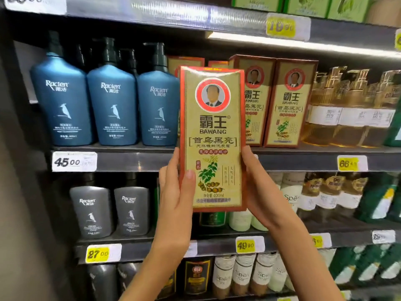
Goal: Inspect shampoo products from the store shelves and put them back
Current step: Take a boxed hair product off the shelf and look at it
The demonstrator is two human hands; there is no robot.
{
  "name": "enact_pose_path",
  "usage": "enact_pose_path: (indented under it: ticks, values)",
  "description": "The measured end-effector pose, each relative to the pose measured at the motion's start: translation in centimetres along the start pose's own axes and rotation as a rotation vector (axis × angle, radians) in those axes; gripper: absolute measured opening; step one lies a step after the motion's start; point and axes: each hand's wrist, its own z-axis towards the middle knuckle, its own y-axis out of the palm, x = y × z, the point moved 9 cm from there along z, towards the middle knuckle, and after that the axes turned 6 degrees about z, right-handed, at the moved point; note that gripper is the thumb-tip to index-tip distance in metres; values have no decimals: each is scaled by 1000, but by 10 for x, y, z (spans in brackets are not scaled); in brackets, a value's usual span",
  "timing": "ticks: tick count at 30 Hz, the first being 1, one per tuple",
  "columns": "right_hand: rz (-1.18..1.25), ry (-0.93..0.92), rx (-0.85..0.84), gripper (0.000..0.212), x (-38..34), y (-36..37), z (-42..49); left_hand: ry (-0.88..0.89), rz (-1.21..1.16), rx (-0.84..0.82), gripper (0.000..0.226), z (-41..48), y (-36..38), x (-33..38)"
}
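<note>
Three blue Raclen pump bottles (112, 101) stand in a row on the middle shelf above a 45.00 price tag (73, 161), with two grey Raclen bottles (111, 211) one shelf down. The left hand (175, 203) grips the lower left edge of the Bawang shampoo box (213, 137), its thumb pressed on the front face. The box is upright, held up in front of the shelves. The right hand (260, 192) clasps its lower right edge, with the fingers hidden behind. Two matching Bawang boxes (288, 103) stand on the middle shelf, with amber bottles (347, 114) beside them
</note>
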Motion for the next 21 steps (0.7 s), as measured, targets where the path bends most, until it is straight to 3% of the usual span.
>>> enact_pose_path:
  ticks: [4,10,13,15,17,19,21]
  values:
    - [128,106,18,80,29,-8,-19,-197,-152,-164,44,-30,5,-34]
    - [217,67,184,51,49,-25,-46,-198,64,-298,43,-53,14,-41]
    - [-33,-32,275,37,39,-31,-61,-92,371,-218,51,-65,11,-29]
    - [-200,-95,314,37,30,-28,-70,-57,473,-273,67,-75,27,-23]
    - [-214,-108,272,42,30,-18,-76,-94,413,-315,91,-83,42,-24]
    - [-141,-75,212,49,32,-9,-83,-213,272,-250,106,-85,44,-29]
    - [-61,-25,207,53,31,-11,-92,-275,214,-129,90,-87,40,-28]
